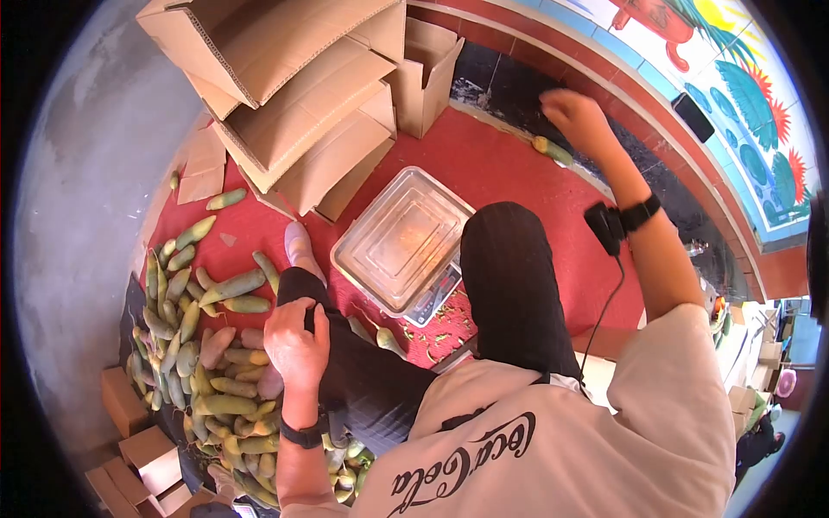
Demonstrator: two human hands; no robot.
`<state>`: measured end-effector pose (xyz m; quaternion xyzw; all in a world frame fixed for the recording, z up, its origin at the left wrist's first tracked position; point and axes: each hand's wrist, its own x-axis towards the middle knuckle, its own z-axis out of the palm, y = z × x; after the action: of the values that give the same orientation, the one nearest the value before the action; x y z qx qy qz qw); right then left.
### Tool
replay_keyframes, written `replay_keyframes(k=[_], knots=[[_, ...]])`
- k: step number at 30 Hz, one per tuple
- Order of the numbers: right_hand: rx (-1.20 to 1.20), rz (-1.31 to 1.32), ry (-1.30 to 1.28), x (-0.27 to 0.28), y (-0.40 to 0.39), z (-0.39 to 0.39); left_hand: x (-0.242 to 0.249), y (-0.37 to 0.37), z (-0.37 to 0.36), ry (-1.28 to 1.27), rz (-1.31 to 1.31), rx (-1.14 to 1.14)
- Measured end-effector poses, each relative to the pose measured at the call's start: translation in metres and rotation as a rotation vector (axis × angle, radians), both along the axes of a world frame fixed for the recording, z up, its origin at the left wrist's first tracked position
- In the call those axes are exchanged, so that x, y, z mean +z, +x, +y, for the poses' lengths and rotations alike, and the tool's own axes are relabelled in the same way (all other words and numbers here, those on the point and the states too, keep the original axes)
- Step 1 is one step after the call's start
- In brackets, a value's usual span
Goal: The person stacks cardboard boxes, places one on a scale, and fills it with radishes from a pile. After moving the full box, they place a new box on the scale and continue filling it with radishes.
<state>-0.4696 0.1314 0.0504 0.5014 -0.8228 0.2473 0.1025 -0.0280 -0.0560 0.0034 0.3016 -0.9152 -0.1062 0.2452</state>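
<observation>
My left hand [296, 344] rests on my left knee, its thumb apart from the bent fingers and nothing held in it. At the upper right my right hand [572, 119] is raised, loosely bent and slightly blurred, with no object visible in it. Just below that hand is a green radish-like vegetable [552, 150] with a yellowish end, beside the wall edge. Between my legs and the boxes stands a scale with an empty metal tray [403, 242]. A large heap of green vegetables [224, 403] lies to the left of my left leg.
Open cardboard boxes [302, 112] are stacked at the top, on a red floor covering [509, 177]. Smaller cartons [148, 457] stand at the lower left. A phone [693, 117] is on the tiled wall. A person in dark clothes [758, 442] is far right.
</observation>
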Motion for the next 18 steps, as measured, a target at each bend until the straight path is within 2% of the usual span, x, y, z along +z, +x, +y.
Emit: replay_keyframes(k=[3, 6, 8, 10, 12, 13, 18], knots=[[-0.127, -0.264, 0.128, -0.028, 0.017, 0.050, 0.000, -0.002, -0.001, -0.005, -0.018, 0.002], [-0.115, -0.306, 0.140, -0.048, 0.030, 0.074, -0.001, -0.006, -0.002, -0.017, 0.000, -0.012], [-0.130, -0.332, 0.121, -0.033, 0.043, 0.076, -0.003, -0.008, -0.002, -0.031, 0.016, -0.009], [-0.083, -0.248, 0.124, -0.011, 0.053, 0.074, -0.004, -0.010, -0.001, -0.048, 0.012, -0.003], [-0.094, -0.362, 0.083, 0.015, 0.068, 0.069, -0.007, -0.011, 0.000, -0.061, 0.017, 0.017], [-0.033, -0.292, 0.057, 0.020, 0.068, 0.072, -0.005, -0.012, 0.001, -0.054, 0.010, 0.023], [0.053, -0.304, 0.101, 0.039, 0.090, 0.087, -0.009, -0.016, 0.002, -0.054, 0.008, 0.052]])
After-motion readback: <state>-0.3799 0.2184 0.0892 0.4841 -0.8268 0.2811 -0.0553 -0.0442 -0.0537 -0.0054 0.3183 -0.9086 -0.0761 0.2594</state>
